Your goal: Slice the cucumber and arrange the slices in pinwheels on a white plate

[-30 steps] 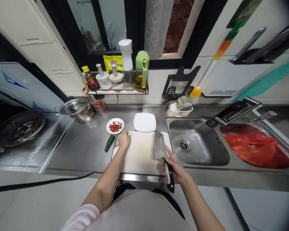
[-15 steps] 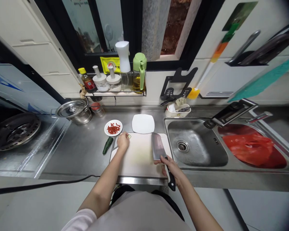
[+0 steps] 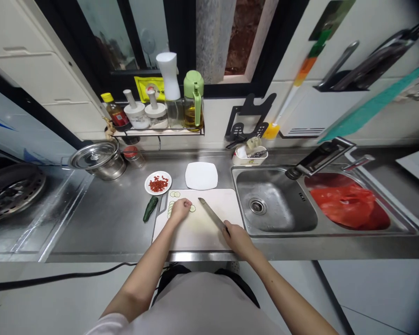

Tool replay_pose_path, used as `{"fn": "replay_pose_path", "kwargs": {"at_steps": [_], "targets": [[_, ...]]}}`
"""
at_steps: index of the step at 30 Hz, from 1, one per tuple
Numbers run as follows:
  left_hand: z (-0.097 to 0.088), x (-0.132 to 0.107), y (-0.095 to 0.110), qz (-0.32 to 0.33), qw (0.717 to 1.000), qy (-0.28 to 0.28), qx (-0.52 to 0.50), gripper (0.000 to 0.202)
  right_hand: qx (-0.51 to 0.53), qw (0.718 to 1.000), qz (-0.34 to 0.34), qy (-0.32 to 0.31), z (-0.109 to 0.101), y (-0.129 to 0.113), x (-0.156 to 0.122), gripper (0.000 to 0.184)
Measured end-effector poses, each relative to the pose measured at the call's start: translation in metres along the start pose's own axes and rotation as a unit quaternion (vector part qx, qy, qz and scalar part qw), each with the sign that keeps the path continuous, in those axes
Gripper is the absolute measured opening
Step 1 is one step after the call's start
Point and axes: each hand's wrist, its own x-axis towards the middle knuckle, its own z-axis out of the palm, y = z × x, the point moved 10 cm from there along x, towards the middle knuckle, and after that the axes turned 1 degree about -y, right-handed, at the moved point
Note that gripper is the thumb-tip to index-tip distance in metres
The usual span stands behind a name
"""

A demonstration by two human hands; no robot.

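Cucumber slice flat on the white cutting board, upper middle, right at the fingertips of the left hand. Left fingers curled; can't tell if they pinch the slice or only touch it. More slices by the board's top left corner, plus an overlapping row just left of the hand, partly hidden by it, count unclear. Right hand closed around the knife, handle mostly covered; blade seen nearly edge-on, slanting over the board, tip toward the slice. Contact with board hard to make out.

Dark green cucumber piece on the counter left of the board. Small dish of chopped red bits above it; bare white plate behind the board. Red bag in the right sink basin, contents not visible. Pan cut off at left edge.

Versus half a second ago: blade turned from broad face to narrow, left hand off the top left corner, slices there now showing.
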Motion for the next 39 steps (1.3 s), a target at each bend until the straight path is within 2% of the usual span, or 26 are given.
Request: {"fn": "replay_pose_path", "kwargs": {"at_steps": [9, 26, 39], "targets": [[0.003, -0.006, 0.005, 0.006, 0.995, 0.027, 0.098, 0.022, -0.032, 0.998, -0.010, -0.046, 0.015, -0.010, -0.006, 0.021], [0.001, -0.001, 0.000, -0.015, 0.995, 0.022, 0.100, 0.015, -0.053, 0.997, -0.039, -0.047, 0.018, -0.023, 0.000, 0.022], [0.001, 0.001, 0.000, -0.020, 0.994, 0.016, 0.110, 0.015, -0.069, 0.994, -0.043, -0.072, 0.018, -0.028, 0.002, 0.022]]}}
